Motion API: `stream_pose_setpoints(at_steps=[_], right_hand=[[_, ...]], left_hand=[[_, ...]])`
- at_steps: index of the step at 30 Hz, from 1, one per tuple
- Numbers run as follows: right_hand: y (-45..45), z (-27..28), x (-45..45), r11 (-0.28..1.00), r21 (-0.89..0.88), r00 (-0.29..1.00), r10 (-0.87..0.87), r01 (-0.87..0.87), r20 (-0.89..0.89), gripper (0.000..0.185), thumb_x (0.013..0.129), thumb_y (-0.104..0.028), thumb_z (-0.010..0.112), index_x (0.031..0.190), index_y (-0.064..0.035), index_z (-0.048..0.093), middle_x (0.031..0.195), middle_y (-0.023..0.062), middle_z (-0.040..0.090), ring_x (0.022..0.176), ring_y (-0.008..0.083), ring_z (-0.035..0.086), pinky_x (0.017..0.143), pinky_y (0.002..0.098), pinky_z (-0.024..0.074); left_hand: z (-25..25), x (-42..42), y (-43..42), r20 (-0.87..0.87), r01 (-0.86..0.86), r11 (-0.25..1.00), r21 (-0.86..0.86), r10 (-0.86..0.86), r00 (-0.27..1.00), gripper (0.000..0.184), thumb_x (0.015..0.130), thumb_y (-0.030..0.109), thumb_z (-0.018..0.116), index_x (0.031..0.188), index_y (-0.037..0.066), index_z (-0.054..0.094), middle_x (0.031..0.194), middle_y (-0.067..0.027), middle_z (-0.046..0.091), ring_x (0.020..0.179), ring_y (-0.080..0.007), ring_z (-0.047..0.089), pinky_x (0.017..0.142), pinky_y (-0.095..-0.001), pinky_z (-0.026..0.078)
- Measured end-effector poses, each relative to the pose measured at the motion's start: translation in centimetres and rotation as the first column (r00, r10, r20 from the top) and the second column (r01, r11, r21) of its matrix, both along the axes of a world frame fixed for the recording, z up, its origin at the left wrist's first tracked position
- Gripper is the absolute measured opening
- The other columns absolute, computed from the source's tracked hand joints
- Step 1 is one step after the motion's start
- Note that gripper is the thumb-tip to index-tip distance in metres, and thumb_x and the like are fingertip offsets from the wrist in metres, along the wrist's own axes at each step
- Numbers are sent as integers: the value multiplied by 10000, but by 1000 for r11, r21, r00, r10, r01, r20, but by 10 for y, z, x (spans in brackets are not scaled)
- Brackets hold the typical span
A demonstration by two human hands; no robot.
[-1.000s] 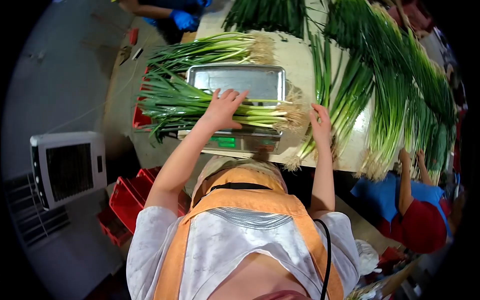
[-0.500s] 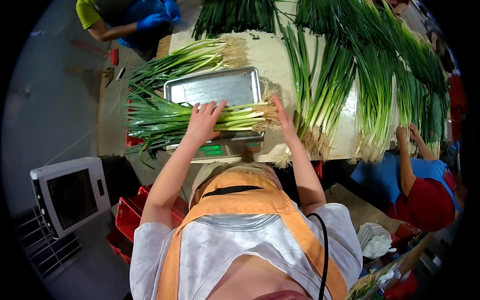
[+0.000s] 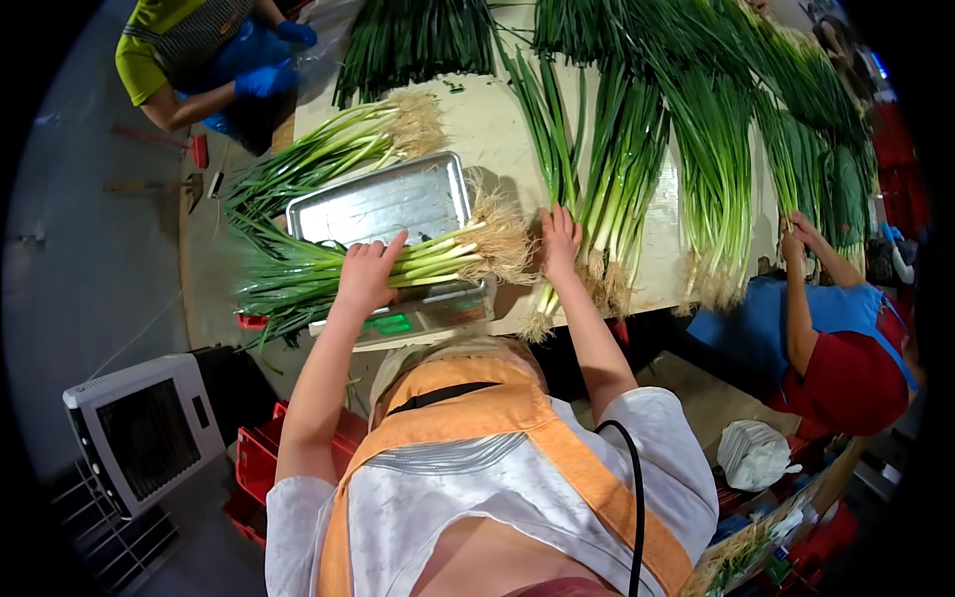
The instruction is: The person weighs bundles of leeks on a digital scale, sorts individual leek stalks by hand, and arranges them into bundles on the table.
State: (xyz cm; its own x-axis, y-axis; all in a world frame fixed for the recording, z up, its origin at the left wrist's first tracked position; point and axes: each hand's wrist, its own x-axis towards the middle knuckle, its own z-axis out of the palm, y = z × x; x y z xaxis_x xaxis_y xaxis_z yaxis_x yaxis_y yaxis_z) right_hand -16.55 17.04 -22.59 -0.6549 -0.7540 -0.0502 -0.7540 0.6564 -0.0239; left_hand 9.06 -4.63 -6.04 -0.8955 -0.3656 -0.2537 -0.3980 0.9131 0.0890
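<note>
A bunch of green onions (image 3: 438, 257) lies across the metal tray (image 3: 368, 206) of a scale with a green display (image 3: 387, 324). My left hand (image 3: 368, 277) rests on the bunch's stalks, fingers spread. To the right of its roots, my right hand (image 3: 559, 241) touches the lower end of a thin bunch (image 3: 550, 149) on the table; its fingers are bent, and whether they grip the stalks is hard to tell. Beyond the tray lies another bunch (image 3: 343, 144), roots pointing right.
More green onions (image 3: 711, 179) cover the table (image 3: 652, 284) to the right and back. A person in blue gloves (image 3: 267, 82) stands at the upper left. A co-worker in red (image 3: 856, 363) handles stalks at the right. Red crates (image 3: 257, 463) and a white-framed appliance (image 3: 147, 433) are lower left.
My right hand has moved from the roots of the bunch on the scale to the thin bunch at the right. My left hand stays on the stalks. The view has shifted rightward.
</note>
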Motion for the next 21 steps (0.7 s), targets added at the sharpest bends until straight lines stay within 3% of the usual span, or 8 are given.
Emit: stream_pose_setpoints(at_steps=[1,4,5,8,9,10,17,21], right_hand=[[1,-1,-2,997,-59,978,-35,49,206,885,661,-19,699,1425,-87,257,1505,139,170,1404,262,138,1130,485,78],[5,3,-7,1000,-26,983,-5,10,186,863,670,-8,680,1422,-93,268,1508,137,166,1409,263,116,1135,481,69],[8,6,-8,999,-36,973,-3,11,232,790,712,28,613,1421,-103,290,1520,120,142,1415,239,103,1137,479,64],[11,33,-23,986,165,980,-57,26,188,703,783,45,523,1428,-115,296,1537,80,104,1419,196,92,1142,476,45],[17,16,-32,992,116,984,-76,58,162,692,790,45,498,1431,-116,293,1538,76,97,1421,183,76,1143,476,34],[21,18,-41,980,183,988,-96,72,125,690,793,35,489,1435,-118,284,1540,67,95,1421,178,73,1144,472,32],[57,5,-86,997,6,992,-77,77,101,554,834,-2,438,1374,-113,393,1513,38,209,1402,154,146,1133,478,39],[59,4,-91,997,-29,988,-73,77,139,552,839,0,434,1376,-118,392,1515,31,204,1401,150,148,1135,475,37]], left_hand=[[0,0,-1,1,5,1000,2,-5,1000,961,532,210,811,1376,167,353,954,-105,556,924,-291,551,881,-407,399],[-3,2,-1,-44,15,1000,23,-14,999,865,531,191,802,1305,148,418,964,-96,555,952,-292,543,893,-407,399],[-4,3,-1,-42,12,999,31,-10,999,845,530,185,800,1288,144,430,966,-96,555,958,-292,542,895,-407,399],[-4,2,1,-44,6,999,39,-4,999,798,532,167,790,1254,140,450,956,-97,559,946,-299,547,892,-407,406],[-4,1,1,-38,4,999,41,-2,999,803,534,167,790,1260,142,447,952,-99,563,939,-300,551,888,-409,409],[-4,1,1,-33,0,999,42,2,999,808,536,166,789,1267,144,444,948,-100,566,932,-302,555,885,-410,412],[-2,-5,0,17,1,999,46,-2,1000,845,535,159,792,1293,135,421,940,-128,598,918,-321,575,860,-426,429],[-4,-5,-2,36,32,998,45,-33,999,816,546,177,795,1275,133,431,898,-118,611,887,-310,588,843,-415,435]])
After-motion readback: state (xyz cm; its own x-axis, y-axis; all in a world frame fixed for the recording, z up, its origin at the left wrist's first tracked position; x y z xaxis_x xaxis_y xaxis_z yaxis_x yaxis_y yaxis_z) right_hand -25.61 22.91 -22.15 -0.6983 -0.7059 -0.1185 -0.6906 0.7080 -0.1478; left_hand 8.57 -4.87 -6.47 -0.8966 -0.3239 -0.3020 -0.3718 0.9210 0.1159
